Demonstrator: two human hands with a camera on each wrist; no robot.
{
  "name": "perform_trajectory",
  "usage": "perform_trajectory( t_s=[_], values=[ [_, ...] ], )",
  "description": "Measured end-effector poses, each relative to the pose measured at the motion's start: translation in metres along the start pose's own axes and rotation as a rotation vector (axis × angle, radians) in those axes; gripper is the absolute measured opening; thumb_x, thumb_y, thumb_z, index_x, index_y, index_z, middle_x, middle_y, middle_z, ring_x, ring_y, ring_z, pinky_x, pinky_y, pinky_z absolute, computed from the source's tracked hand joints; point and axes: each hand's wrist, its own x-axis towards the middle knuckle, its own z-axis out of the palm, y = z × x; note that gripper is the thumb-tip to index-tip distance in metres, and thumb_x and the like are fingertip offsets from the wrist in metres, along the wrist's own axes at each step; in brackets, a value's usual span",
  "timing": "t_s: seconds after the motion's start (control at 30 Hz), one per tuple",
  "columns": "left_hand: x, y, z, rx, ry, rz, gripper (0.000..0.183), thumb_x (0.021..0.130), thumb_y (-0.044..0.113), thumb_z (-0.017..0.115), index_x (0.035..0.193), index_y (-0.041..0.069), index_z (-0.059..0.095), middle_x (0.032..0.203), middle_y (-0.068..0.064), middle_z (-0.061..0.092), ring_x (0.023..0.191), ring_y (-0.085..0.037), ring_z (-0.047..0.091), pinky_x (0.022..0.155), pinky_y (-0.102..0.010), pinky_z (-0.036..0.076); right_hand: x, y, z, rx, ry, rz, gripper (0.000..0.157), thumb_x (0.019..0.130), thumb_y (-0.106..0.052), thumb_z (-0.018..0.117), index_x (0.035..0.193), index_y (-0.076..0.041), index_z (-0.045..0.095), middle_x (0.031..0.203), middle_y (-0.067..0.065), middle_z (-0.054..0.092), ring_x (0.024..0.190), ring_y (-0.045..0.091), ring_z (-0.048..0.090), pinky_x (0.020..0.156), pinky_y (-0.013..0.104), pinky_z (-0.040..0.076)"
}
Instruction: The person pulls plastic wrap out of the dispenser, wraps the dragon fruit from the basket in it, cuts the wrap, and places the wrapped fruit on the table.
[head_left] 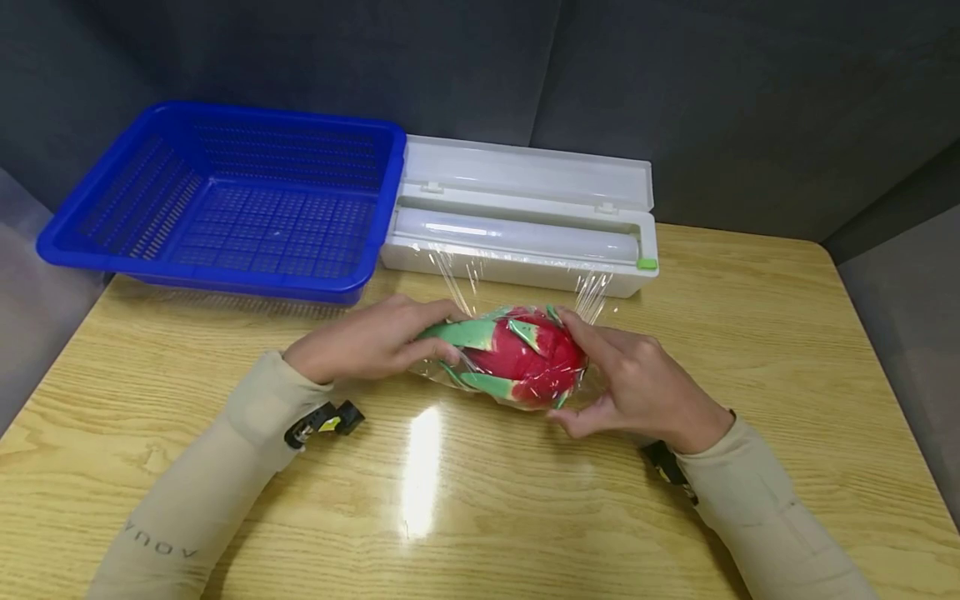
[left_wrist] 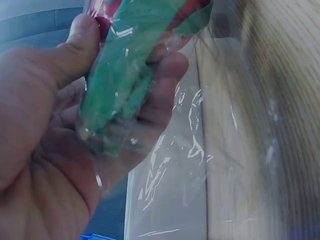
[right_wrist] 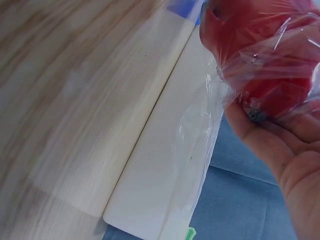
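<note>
A red dragon fruit with green scales is covered in clear plastic wrap, held between both hands above the table. My left hand grips its green-tipped end, thumb on one side and fingers on the other, as the left wrist view shows close up. Around the rounded red end curls my right hand, with thumb and fingers on opposite sides. Stretched plastic wrap runs from the fruit back to a white dispenser box. Inside that box lies the film roll.
The dispenser's lid stands raised at the back. Left of it, a blue plastic basket rests on the wooden table. A green slider sits at the box's right end. Dark panels rise behind.
</note>
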Motion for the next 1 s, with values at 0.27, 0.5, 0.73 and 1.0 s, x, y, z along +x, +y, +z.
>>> perform_trajectory(
  t_s=[0.27, 0.5, 0.73, 1.0],
  values=[
    [0.0010, -0.0030, -0.0012, 0.000, -0.019, 0.007, 0.045, 0.102, 0.038, 0.060, 0.138, 0.010, 0.062, 0.109, 0.002, 0.075, 0.080, -0.008, 0.062, 0.080, -0.031, 0.059, -0.0001, -0.0007, -0.0004, -0.004, -0.018, 0.031, 0.098, 0.084, -0.063, 0.073, 0.146, 0.010, 0.050, 0.096, 0.018, 0.079, 0.068, 0.017, 0.070, 0.064, 0.038, 0.065],
    [0.0005, -0.0048, -0.0006, -0.006, -0.040, -0.015, 0.044, 0.104, 0.037, 0.059, 0.139, 0.011, 0.062, 0.108, 0.003, 0.075, 0.080, -0.008, 0.061, 0.080, -0.031, 0.058, 0.0010, -0.0023, -0.0011, 0.010, -0.054, 0.068, 0.100, 0.077, -0.055, 0.083, 0.145, 0.010, 0.051, 0.097, 0.017, 0.080, 0.066, 0.011, 0.064, 0.064, 0.032, 0.065],
    [-0.0012, -0.0020, -0.0022, -0.005, -0.072, -0.053, 0.042, 0.108, 0.034, 0.053, 0.144, 0.013, 0.059, 0.092, 0.004, 0.066, 0.072, -0.008, 0.055, 0.073, -0.029, 0.052, 0.0020, -0.0035, -0.0024, 0.023, -0.076, 0.104, 0.098, 0.076, -0.056, 0.084, 0.141, 0.011, 0.055, 0.096, 0.015, 0.080, 0.063, 0.007, 0.058, 0.060, 0.026, 0.062],
    [-0.0006, -0.0005, -0.0013, 0.011, -0.058, -0.054, 0.040, 0.110, 0.031, 0.050, 0.143, 0.013, 0.060, 0.091, 0.004, 0.065, 0.074, -0.009, 0.056, 0.076, -0.031, 0.052, 0.0025, -0.0051, -0.0031, 0.038, -0.106, 0.145, 0.097, 0.077, -0.057, 0.083, 0.142, 0.009, 0.055, 0.096, 0.013, 0.080, 0.063, 0.006, 0.057, 0.058, 0.021, 0.058]
  ],
)
